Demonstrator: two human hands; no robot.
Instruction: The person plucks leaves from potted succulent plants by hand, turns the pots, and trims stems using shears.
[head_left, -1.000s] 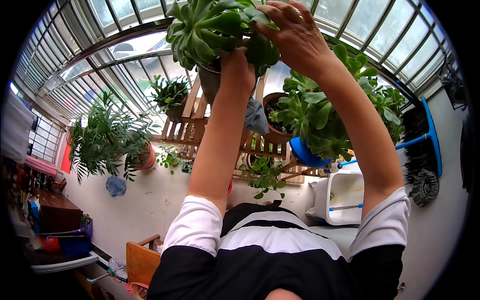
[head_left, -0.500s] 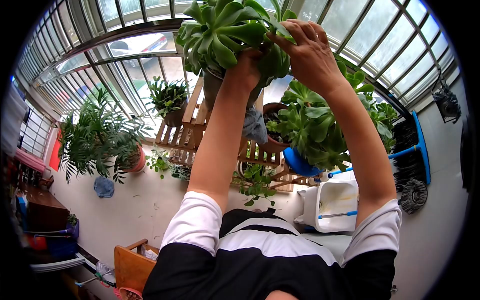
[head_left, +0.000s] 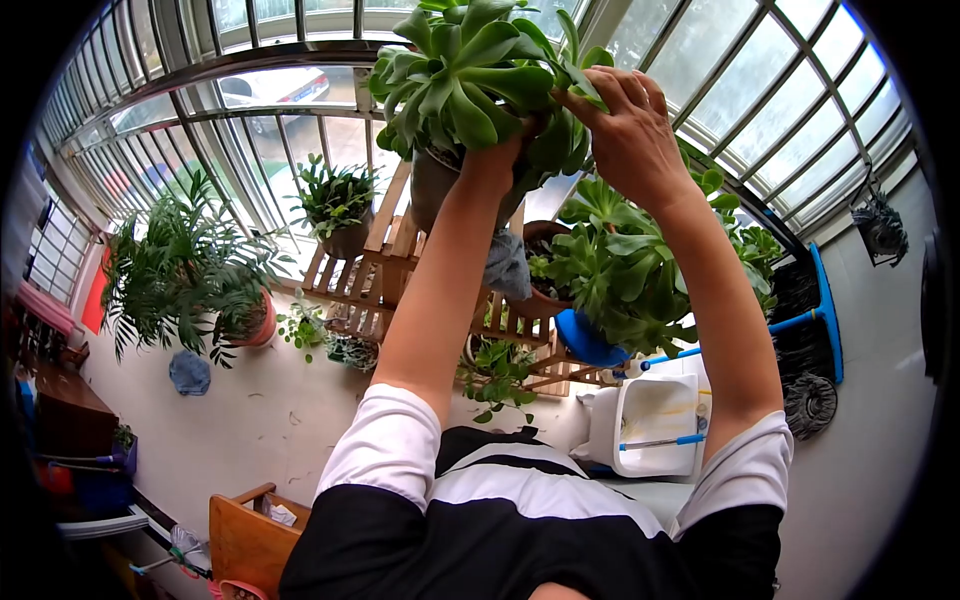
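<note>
A large green succulent grows in a dark pot high on the wooden rack. My left hand reaches in under its leaves, which cover the fingertips, so its grip is hidden. To the right, my right hand has its bent fingers pressed together on a leaf of the same plant. A grey cloth hangs below my left wrist, beside a brown pot.
More succulents spread to the right above a blue pot. A small potted plant and a leafy palm stand left. A white basin, a broom and a wooden chair are lower down.
The view has shifted, so the room sits further left and the big succulent lower and slightly right. Both hands stay at the plant, with the right fingers still at its leaf.
</note>
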